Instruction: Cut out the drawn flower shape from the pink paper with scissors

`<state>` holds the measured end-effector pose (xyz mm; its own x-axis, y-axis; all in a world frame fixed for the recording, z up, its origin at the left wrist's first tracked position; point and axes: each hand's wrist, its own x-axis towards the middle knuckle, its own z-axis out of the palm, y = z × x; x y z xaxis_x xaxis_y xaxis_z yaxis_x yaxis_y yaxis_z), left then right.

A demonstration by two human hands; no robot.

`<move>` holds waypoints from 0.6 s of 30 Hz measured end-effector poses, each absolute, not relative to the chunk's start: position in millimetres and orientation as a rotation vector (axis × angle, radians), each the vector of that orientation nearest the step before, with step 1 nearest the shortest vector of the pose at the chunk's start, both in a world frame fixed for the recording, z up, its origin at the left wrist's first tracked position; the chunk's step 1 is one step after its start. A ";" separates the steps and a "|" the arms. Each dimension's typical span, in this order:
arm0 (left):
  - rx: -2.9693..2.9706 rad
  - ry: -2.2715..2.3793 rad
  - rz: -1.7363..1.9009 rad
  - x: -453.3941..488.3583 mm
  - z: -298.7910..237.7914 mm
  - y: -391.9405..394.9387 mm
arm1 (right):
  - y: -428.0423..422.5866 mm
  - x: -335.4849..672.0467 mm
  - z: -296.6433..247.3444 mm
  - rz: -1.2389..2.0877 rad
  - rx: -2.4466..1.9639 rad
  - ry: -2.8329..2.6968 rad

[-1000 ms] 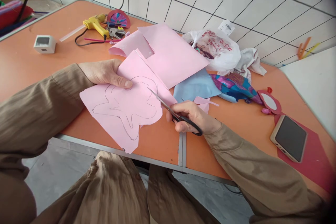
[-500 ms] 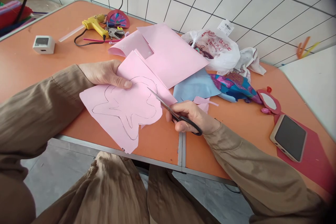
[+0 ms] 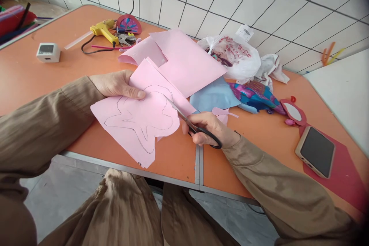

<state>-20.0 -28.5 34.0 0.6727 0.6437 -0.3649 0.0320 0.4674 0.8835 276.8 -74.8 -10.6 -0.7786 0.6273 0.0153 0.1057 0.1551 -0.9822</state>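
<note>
My left hand (image 3: 119,85) pinches the upper left of a pink sheet (image 3: 138,117), thumb on top and fingers hidden beneath. A wavy outline is drawn on the sheet in dark line, and its lower right edge is cut along part of that line. In my right hand (image 3: 211,127) are black-handled scissors (image 3: 184,117), their blades over the sheet's right side near the drawn curve. Behind the held sheet lies a larger pink sheet (image 3: 190,59), partly curled at its left. Pink scraps (image 3: 221,113) rest just beyond my right hand.
On the orange table (image 3: 23,77) are a yellow glue gun (image 3: 105,30), keys (image 3: 126,39) and a small white cube (image 3: 48,52). To the right lie a plastic bag (image 3: 236,55), light-blue material (image 3: 215,94), a small mirror (image 3: 294,112) and a phone (image 3: 316,152) on red sheet.
The held pink sheet has shifted slightly right toward the scissors, with my left hand moving along. My right hand stays nearly in place, and the blades reach slightly less far left.
</note>
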 end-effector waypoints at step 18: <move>1.057 0.771 0.450 -20.4 35.2 -29.4 | -73.7 279.6 -14.3 1.764 -0.733 -1.957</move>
